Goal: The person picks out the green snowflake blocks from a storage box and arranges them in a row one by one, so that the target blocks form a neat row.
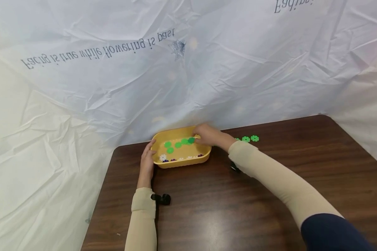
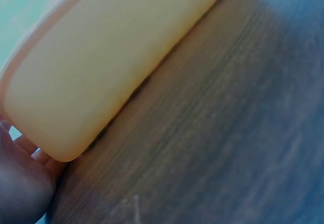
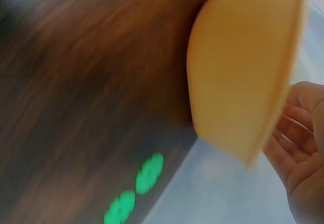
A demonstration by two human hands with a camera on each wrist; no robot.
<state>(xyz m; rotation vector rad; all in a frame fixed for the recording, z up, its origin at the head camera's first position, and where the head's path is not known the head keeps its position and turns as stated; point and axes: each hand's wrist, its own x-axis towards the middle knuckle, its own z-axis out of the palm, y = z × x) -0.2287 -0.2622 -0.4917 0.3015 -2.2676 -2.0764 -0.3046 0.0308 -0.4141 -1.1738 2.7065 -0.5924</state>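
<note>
While my left hand [image 1: 146, 161] rests against the left end of the yellow tray [image 1: 204, 154], fingers fairly straight along its outer wall and rim, my right hand [image 1: 207, 135] reaches over the tray's far right corner. Its fingers are curled down at a green flower-shaped disc [image 1: 191, 140] inside the tray; whether they actually pinch that disc I cannot tell from the head view. The tray stands on the dark wooden table [image 1: 270, 195], close to the table's far edge, against the crumpled white sheet [image 1: 81, 104] that hangs behind. Four more green discs [image 1: 169, 146] lie on the tray floor, just left of the one at my fingertips. Along the near wall sit small white [image 1: 163, 157] and purple [image 1: 173, 160] pieces. Outside the tray, two green discs [image 1: 250, 138] lie on the table just beyond my right wrist. The left wrist view shows the tray's outer wall [image 2: 101, 67] with my fingers [image 2: 23, 176] touching its corner. The right wrist view shows the tray's end wall [image 3: 243, 72], my fingers [image 3: 298, 143] beyond its rim, and the two outside discs [image 3: 135, 187] near the table edge.
</note>
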